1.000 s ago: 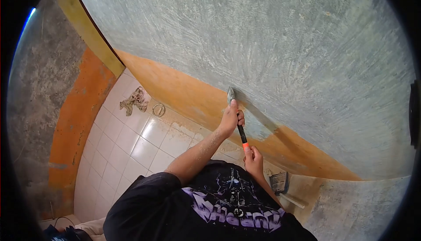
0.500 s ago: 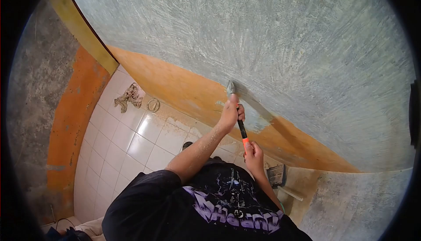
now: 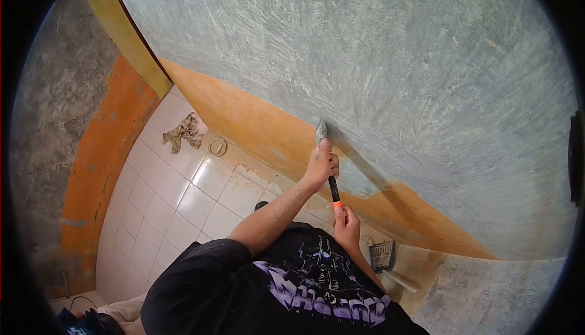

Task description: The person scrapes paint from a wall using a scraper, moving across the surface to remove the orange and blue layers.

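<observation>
Scraper blade (image 3: 321,131) is pressing flat against the wall at the line where the grey scraped plaster (image 3: 396,67) is meeting the orange paint band (image 3: 256,124), roughly at the scene's centre. Since half a second ago it is sitting a little lower and to the right, back near where it was a second ago, so the tool is working to and fro over the same patch rather than travelling along the band. The left hand (image 3: 320,167) is wrapping closed around the upper black shaft just below the blade, index finger lying along it. The right hand (image 3: 346,224) is gripping the lower end of the handle (image 3: 334,195), just under its bright orange collar, fingers curled tight. The forearm is looking dusted with pale powder.

The bared plaster is showing rough, streaky arcs; the paint left over is looking smooth and matte. Farther left, glossy white square floor tiles (image 3: 177,195) are carrying a crumpled rag (image 3: 184,132) and a small ring (image 3: 217,146) beside it. Near right, a comb-like toothed tool (image 3: 382,254) is lying close to a pale tube (image 3: 399,280).
</observation>
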